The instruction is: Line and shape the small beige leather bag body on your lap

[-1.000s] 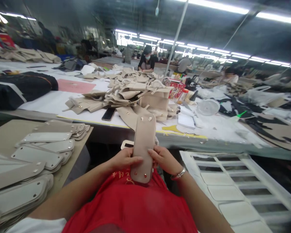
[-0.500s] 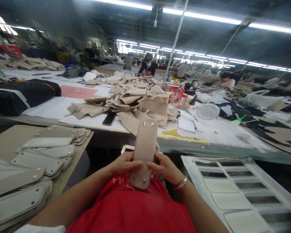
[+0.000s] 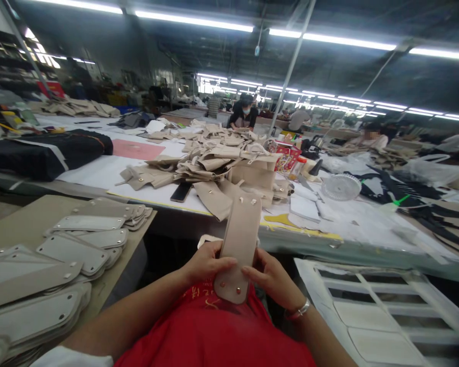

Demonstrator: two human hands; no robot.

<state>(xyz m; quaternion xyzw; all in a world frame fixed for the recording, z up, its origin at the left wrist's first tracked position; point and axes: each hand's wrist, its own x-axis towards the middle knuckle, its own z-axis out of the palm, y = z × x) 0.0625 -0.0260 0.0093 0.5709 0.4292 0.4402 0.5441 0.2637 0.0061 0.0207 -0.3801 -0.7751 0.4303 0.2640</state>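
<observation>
"What's nearest on your screen?"

"I see a red garment [image 3: 214, 336], and above it a beige panel [image 3: 240, 239] pinched by the left hand [image 3: 208, 263] and right hand [image 3: 273, 278], thumbs on its face; the fingers behind I can't make out."

"And past that?"

"I get stacked pieces [image 3: 74, 252] on a board [image 3: 19, 216] at left, then a table [image 3: 340, 214] bearing a beige pile [image 3: 252, 176]; a co-worker [image 3: 243, 121] beyond."

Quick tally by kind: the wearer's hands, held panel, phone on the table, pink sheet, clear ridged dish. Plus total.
Hands: 2 (left hand, right hand)
Held beige panel: 1
Dark smartphone: 1
Pink sheet: 1
Clear ridged dish: 1
Total: 6
</observation>
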